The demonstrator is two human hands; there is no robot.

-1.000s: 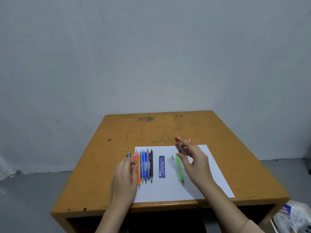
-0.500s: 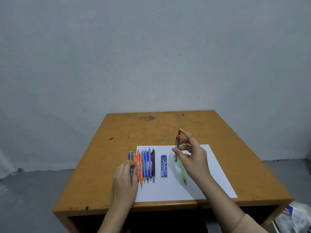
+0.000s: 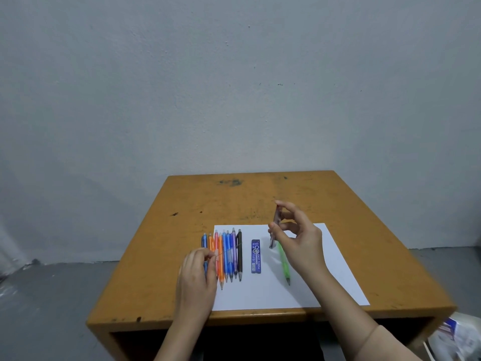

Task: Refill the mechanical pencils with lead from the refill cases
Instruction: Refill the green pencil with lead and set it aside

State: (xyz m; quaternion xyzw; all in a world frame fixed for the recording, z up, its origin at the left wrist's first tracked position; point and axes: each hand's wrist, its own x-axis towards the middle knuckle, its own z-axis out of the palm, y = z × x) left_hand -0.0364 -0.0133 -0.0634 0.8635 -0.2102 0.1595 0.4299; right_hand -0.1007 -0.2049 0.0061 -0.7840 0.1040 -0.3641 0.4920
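Note:
Several mechanical pencils point(image 3: 229, 254) in blue, orange, purple and black lie side by side at the left of a white paper sheet point(image 3: 338, 277). My left hand point(image 3: 195, 277) hovers over their left end and pinches a thin lead that points up to the right. A blue refill case point(image 3: 255, 256) lies flat on the sheet beside them. My right hand point(image 3: 299, 241) holds a second, clear refill case point(image 3: 275, 225) upright above the sheet. A green pencil point(image 3: 284, 267) lies under that hand.
The sheet sits on a small worn wooden desk point(image 3: 260, 199) against a grey wall. A white package point(image 3: 458, 337) lies on the floor at the lower right. The desk drops off close to the sheet's front edge.
My right hand has lifted the clear refill case from low over the sheet and turned it upright. My left hand now pinches a lead above the pencil row.

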